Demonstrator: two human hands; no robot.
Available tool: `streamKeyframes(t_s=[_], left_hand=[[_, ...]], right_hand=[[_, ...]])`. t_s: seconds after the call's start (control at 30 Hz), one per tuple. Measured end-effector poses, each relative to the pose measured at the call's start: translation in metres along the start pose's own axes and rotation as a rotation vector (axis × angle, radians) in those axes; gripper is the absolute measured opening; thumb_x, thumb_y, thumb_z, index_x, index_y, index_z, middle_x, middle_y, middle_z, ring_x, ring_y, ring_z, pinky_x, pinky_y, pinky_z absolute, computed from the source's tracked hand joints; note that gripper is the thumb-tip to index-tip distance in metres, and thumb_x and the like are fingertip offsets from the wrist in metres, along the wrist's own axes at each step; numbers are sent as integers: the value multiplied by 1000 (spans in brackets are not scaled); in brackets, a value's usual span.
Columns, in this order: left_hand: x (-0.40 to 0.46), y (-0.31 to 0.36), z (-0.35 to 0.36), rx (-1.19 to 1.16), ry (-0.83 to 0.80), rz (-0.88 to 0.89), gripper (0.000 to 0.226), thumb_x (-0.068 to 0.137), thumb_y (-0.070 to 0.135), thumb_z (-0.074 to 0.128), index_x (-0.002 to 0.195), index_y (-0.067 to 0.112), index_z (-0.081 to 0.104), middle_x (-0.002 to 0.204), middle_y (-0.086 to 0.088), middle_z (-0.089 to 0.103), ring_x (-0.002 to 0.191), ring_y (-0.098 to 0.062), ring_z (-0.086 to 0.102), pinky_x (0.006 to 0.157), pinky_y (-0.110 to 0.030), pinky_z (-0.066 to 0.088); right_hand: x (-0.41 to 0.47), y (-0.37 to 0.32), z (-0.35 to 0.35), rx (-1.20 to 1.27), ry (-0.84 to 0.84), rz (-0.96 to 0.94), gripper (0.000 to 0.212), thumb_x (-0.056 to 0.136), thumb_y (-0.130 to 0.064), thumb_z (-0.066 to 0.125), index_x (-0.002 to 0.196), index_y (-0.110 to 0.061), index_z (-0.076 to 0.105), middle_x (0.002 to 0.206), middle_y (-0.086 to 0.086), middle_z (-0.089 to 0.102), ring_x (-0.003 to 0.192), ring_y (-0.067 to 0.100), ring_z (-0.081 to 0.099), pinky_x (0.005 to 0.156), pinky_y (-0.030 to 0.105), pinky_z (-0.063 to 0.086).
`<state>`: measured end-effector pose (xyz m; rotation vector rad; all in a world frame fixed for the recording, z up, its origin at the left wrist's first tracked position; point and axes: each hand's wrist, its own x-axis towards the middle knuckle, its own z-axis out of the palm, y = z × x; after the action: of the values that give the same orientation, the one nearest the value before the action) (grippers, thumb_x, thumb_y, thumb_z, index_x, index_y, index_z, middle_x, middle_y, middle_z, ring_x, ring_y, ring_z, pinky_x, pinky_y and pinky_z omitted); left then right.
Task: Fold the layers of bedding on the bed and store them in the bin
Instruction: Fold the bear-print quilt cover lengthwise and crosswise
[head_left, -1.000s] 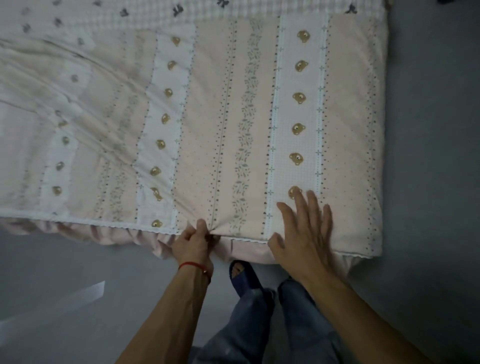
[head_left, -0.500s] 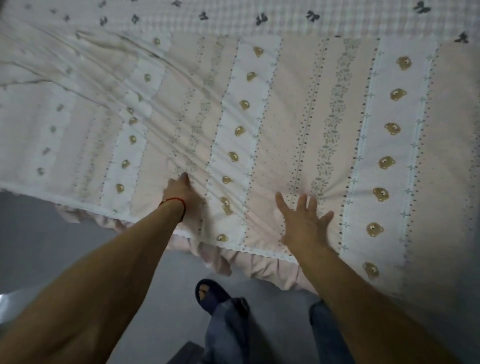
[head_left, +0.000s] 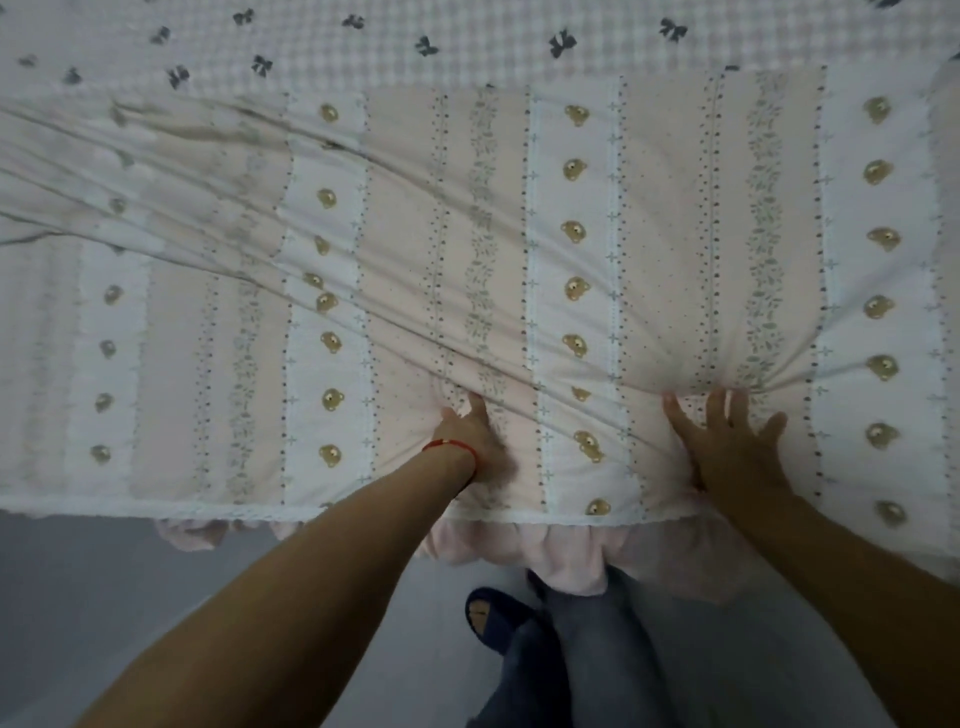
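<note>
A pink and white striped sheet (head_left: 519, 234) printed with small bears covers the bed, with long creases running from the upper left toward my hands. My left hand (head_left: 470, 441), a red string on its wrist, presses flat on the sheet near the front edge. My right hand (head_left: 732, 447) lies spread on the sheet to the right, fingers straight, with cloth bunching ahead of its fingertips. Beyond the sheet's far edge lies a checked layer with dark bows (head_left: 467, 47). A pink ruffle (head_left: 545, 551) hangs below the front edge. No bin is in view.
Grey floor (head_left: 130, 597) lies in front of the bed. My legs in dark trousers and a blue slipper (head_left: 493, 618) stand close to the bed's edge, under the ruffle.
The left hand let go of the pinched front edge and moved onto the sheet. Both hands have slid further in, pushing cloth, and the view has shifted left along the bed.
</note>
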<state>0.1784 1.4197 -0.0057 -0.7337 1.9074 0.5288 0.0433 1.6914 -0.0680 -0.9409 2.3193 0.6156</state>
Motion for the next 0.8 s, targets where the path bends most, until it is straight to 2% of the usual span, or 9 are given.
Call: streamKeyframes(t_s=[0.1, 0.2, 0.3, 0.37, 0.43, 0.53, 0.6, 0.67, 0.8], left_hand=[[12, -16, -13, -33, 17, 53, 89, 87, 52, 62, 153, 4, 25, 137, -16, 56, 114, -35, 57, 90, -38, 50], [10, -38, -33, -487, -16, 76, 43, 78, 36, 69, 110, 8, 66, 102, -13, 67, 84, -30, 64, 78, -44, 60], [1, -77, -56, -1161, -17, -77, 7, 84, 7, 68, 83, 1, 65, 70, -15, 61, 59, -30, 62, 78, -61, 59], [7, -110, -71, -1422, 69, -137, 13, 89, 9, 63, 89, -4, 63, 71, -16, 61, 58, -30, 61, 84, -55, 59], [16, -141, -88, -1632, 184, -179, 20, 92, 16, 63, 92, -3, 57, 70, -14, 60, 56, -27, 58, 83, -48, 56], [34, -174, -123, -1830, 196, -137, 24, 90, 23, 64, 78, 8, 49, 49, -4, 46, 39, -18, 41, 61, -33, 49], [47, -184, -141, -1916, 195, -44, 22, 94, 26, 60, 77, 13, 53, 54, -3, 55, 48, -17, 55, 62, -32, 51], [64, -195, -148, -2006, 157, 3, 12, 94, 23, 62, 94, 12, 63, 83, -7, 69, 85, -23, 68, 85, -39, 57], [61, -211, -130, -2120, 61, 110, 16, 96, 13, 60, 107, 5, 66, 107, -14, 71, 107, -28, 67, 78, -42, 62]], right_hand=[[1, -4, -1, 34, 38, 50, 125, 49, -32, 99, 153, -24, 30, 139, 41, 45, 131, 63, 40, 88, 90, 24], [-5, -6, -10, 124, -7, 93, 92, 81, -33, 78, 159, -31, 28, 156, 33, 31, 145, 55, 24, 101, 85, 22], [-27, -25, -37, 174, -23, 297, 65, 100, -25, 45, 159, -34, 20, 162, 21, 20, 149, 45, 17, 109, 71, 31], [-42, -55, -65, 323, 211, 334, 52, 93, -16, 60, 144, -23, 51, 149, 21, 44, 133, 43, 43, 102, 62, 45], [-60, -111, -97, 811, 468, 235, 34, 85, -2, 69, 118, -11, 70, 121, 14, 67, 107, 31, 62, 91, 43, 54], [-54, -212, -145, 1389, 170, 3, 24, 91, -5, 65, 111, -15, 74, 104, -5, 74, 93, 8, 70, 83, 20, 56], [-24, -253, -158, 1783, -69, 95, 22, 96, -10, 64, 117, -8, 72, 105, 7, 76, 92, 19, 74, 82, 29, 62], [6, -275, -163, 2341, -223, 283, 21, 103, -13, 57, 118, -1, 65, 114, 23, 71, 97, 30, 74, 87, 40, 62], [26, -292, -168, 2917, -95, 525, 13, 102, -15, 57, 113, -10, 64, 124, 18, 59, 122, 36, 60, 107, 53, 50]])
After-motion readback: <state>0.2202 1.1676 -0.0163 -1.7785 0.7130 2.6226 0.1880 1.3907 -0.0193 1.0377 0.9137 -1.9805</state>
